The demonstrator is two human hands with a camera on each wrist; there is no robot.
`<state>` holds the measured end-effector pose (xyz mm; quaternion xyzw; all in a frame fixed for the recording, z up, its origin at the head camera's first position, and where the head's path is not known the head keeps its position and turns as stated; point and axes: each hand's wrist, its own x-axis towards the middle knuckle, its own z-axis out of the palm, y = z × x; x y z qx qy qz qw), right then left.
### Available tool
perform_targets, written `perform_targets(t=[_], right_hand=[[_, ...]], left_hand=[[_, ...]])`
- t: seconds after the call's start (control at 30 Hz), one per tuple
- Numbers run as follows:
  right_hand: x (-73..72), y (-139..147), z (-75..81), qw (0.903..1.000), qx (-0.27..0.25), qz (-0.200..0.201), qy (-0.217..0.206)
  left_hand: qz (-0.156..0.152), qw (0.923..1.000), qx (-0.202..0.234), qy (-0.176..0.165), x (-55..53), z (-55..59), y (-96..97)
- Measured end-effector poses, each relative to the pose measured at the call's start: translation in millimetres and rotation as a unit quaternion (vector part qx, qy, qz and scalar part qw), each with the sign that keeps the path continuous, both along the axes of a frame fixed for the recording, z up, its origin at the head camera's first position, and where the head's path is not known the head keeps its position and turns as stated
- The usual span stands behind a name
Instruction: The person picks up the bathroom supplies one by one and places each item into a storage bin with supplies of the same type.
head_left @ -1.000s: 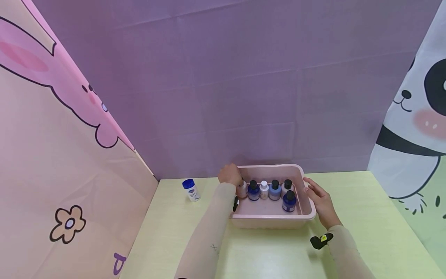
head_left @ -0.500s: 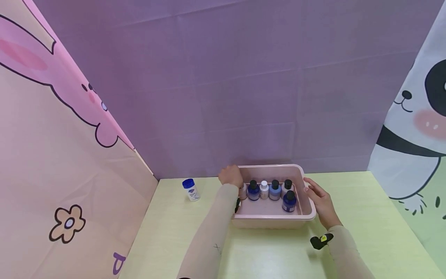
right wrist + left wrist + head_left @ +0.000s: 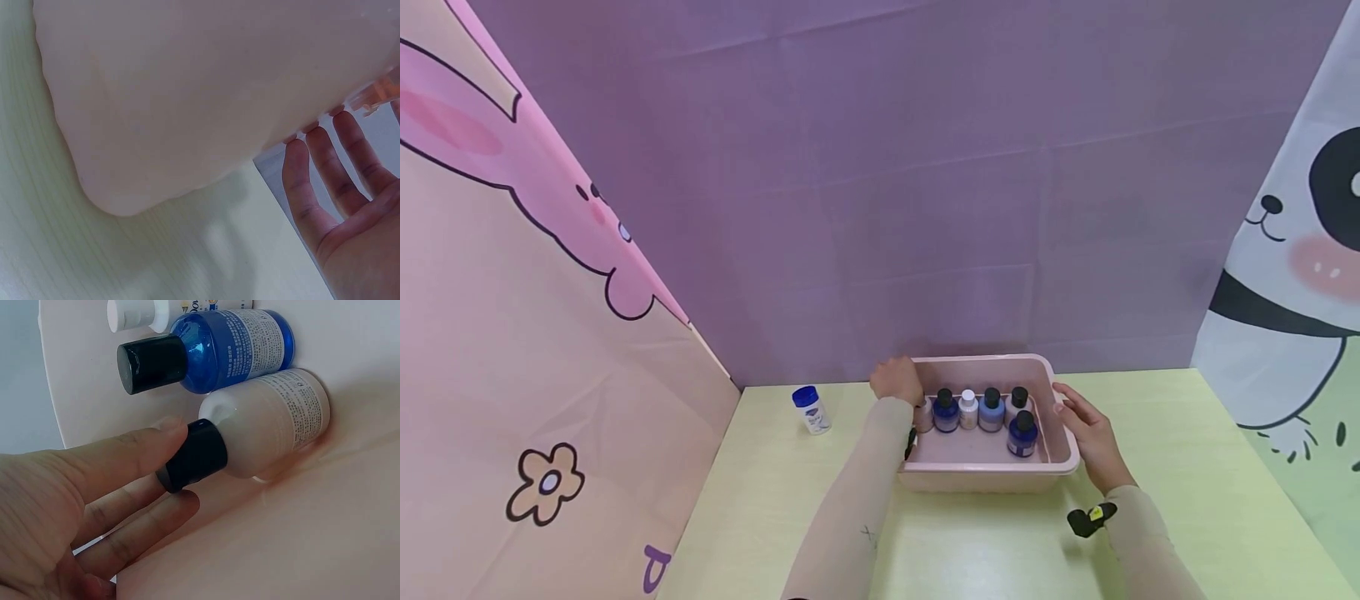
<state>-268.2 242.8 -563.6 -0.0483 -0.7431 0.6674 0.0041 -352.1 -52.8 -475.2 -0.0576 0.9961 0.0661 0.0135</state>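
Observation:
My left hand reaches over the left end of a pink plastic basin. In the left wrist view, its thumb and fingers pinch the black cap of a pale lotion bottle, which stands beside a blue bottle. A white bottle, a light blue bottle and a pale, black-capped bottle continue the row. In front of them is a dark blue bottle. My right hand touches the basin's right rim, its fingers nearly straight against the outer side in the right wrist view.
A white bottle with a blue cap stands on the pale yellow table, left of the basin. A purple cloth backdrop rises behind the table, with printed cloth panels at both sides.
My left forearm and wrist have shifted slightly right while the hand stays at the pale bottle. The right hand, basin and other bottles keep their places.

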Motion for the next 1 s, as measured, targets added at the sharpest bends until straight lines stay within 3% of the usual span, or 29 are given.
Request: perform_targets(t=[0.7,1.0], right_hand=[[0.2,0.8,-2.7,0.9999,-0.006,0.004,0.011],[-0.2,0.3,-2.9,0.9999,-0.002,0.001,0.011]], left_hand=[[-0.029,0.9980,0.053,0.017,4.3,3.0,-8.5],[-0.039,0.9899,0.136,-0.003,1.8,2.7,-15.1]])
